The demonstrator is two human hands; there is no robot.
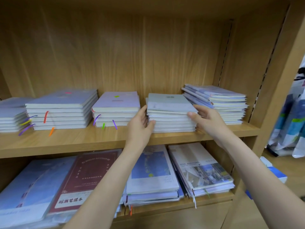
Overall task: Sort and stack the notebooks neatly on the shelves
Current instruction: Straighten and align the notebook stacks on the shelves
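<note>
A stack of pale grey-green notebooks [170, 103] stands on the upper shelf [99, 142], right of centre. My left hand [140, 120] presses against the stack's left side, thumb on its front edge and fingers straight along the side. My right hand [207, 119] touches the stack's right front corner, thumb on the top notebooks' edge. Both hands flank the stack. Other stacks share the shelf: lilac notebooks [115, 103] to the left, a taller blue-grey stack [61, 103] further left, and a skewed blue stack [221, 100] at the right.
The lower shelf [206, 204] holds flat piles: blue notebooks [31, 184], a dark red one [89, 176], a blue-and-white pile [151, 171] and a photo-cover pile [203, 167]. The wooden side panel [277, 90] bounds the right. Plastic bags [290, 123] lie beyond it.
</note>
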